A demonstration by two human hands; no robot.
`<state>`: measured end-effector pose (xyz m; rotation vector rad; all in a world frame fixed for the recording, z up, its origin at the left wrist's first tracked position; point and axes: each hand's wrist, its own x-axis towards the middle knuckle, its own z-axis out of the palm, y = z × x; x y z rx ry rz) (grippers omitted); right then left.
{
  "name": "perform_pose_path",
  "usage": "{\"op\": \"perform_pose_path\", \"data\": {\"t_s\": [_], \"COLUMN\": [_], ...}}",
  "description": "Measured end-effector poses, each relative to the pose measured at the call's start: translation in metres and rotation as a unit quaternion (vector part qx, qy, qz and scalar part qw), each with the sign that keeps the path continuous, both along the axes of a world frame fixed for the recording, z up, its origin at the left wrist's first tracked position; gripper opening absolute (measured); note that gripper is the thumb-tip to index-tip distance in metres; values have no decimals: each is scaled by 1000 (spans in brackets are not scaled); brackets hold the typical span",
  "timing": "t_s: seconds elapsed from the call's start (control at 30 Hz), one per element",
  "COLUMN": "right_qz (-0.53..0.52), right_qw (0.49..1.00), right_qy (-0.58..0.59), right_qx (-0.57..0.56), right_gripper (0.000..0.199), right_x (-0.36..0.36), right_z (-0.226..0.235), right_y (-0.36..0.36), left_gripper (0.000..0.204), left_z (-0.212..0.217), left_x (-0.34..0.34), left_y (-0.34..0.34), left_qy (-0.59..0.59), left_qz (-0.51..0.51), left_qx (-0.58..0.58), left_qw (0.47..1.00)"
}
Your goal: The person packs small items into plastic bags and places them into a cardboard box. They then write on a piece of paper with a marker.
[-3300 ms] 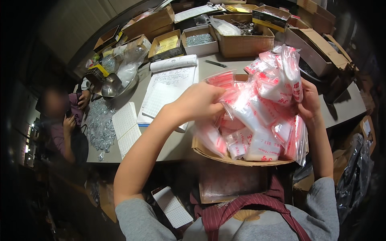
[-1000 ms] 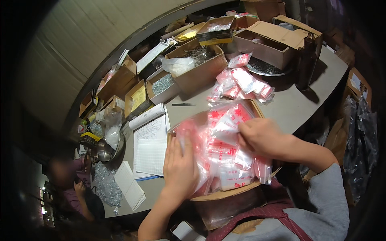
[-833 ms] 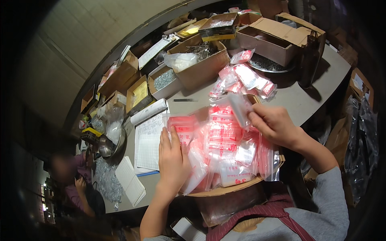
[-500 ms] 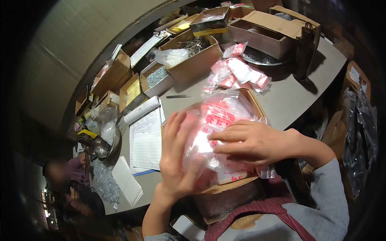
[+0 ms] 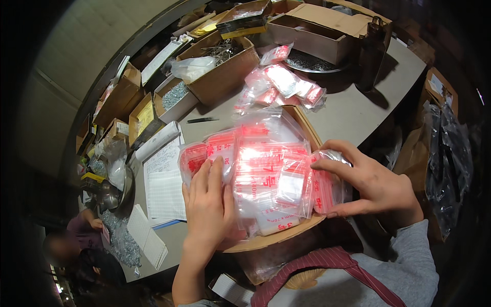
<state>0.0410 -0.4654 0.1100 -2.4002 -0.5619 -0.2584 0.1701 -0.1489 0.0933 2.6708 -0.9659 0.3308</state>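
Bags (image 5: 266, 179), clear with red print, gripped by left hand (image 5: 207, 204) and right hand (image 5: 376, 187).

Open grey tabletop (image 5: 358, 110) right of the pouch pile (image 5: 284, 87) — cardboard boxes (image 5: 225, 71) apparently crowding the far edge.

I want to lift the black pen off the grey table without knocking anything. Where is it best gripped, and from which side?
Probably by the middle of its barrel, pinched from above. The black pen lies flat on the grey table, roughly crosswise, with bare surface around it. Cardboard boxes stand just beyond it and the paper sheets lie nearer, so a straight-down approach looks clearest.
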Motion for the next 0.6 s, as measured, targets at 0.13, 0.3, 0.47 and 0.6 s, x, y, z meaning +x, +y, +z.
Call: {"op": "perform_pose_path", "data": {"t_s": [0.13,0.3,0.47,0.6], "right_qz": [-20,-22,45,115], "right_qw": [985,898,874,818], "right_qy": [82,142,85,108], "right_qx": [149,416,475,553], "right_gripper": [37,17,24,26], "right_x": [11,42,71,90], "right_z": [-5,-14,-2,17], "right_y": [-4,2,34,50], "left_gripper": [68,85,101,102], "left_z": [10,34,12,20], "left_x": [-3,-36,-47,-41], "left_y": [-1,-25,-49,-63], "left_qy": [-14,20,69,70], "left_qz": [-96,-185,-141,-127], "left_qx": [-7,20,70,105], "left_qw": [995,982,985,984]}}
